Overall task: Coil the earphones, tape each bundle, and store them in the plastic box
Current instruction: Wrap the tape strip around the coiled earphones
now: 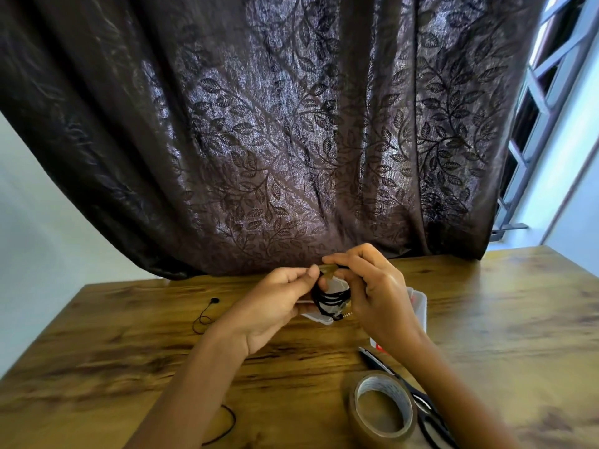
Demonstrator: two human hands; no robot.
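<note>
**Over the box, closing the tape round the coil**

At the left of the wooden table (129,335) a loose earphone (207,314) lies uncoiled, a thin black cord with a small round bud, waiting its turn. Next comes the left hand (275,306), fingers curled about the side of the coiled bundle (330,298), thumb pressed near its top. The bundle is several loops of slack, rubbery black cord with a metal plug poking out below; it sits in the air just above the plastic box (420,306).

A brownish, glossy tape strip (329,270) sits at the crown of the coil, and the right hand (376,296) pinches it there between forefinger and thumb.

From where I sit, I'd want the left grip firm so the springy loops don't fan out, and the right fingers to draw the strip snug round all strands, then press sticky face to sticky face. Thin film creases easily, so one smooth wrap is best.

Further right stand the clear, hard-walled box, the brown tape roll (382,413) and black-handled scissors (429,416).
</note>
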